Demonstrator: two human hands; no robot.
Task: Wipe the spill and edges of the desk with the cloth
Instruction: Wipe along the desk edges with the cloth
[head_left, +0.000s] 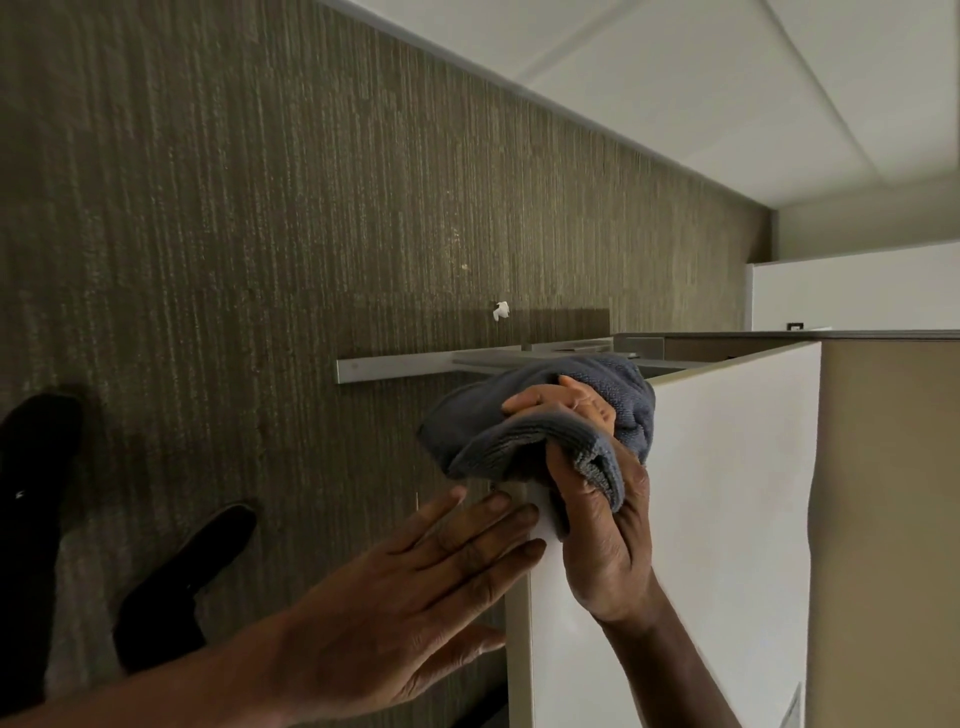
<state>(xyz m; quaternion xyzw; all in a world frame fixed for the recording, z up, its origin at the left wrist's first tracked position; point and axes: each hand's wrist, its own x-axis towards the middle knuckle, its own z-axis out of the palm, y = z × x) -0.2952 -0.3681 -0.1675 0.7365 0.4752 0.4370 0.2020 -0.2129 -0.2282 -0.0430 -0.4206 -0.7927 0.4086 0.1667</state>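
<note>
A grey-blue cloth (524, 410) is bunched in my right hand (602, 525), which presses it against the upper corner of a white desk side panel (727, 493). The fingertips of that hand poke out over the cloth's top. My left hand (415, 582) lies flat with fingers spread against the panel's front edge, just below the cloth. Only the thin edge of the desk top (779, 336) shows from this low angle. No spill is visible.
A dark striped wall (260, 208) fills the left. A grey metal bracket (395, 369) juts from it beside the cloth. A white scrap (501, 310) sticks on the wall above. Two black shapes (36, 519) hang at lower left. A tan panel (883, 519) stands at right.
</note>
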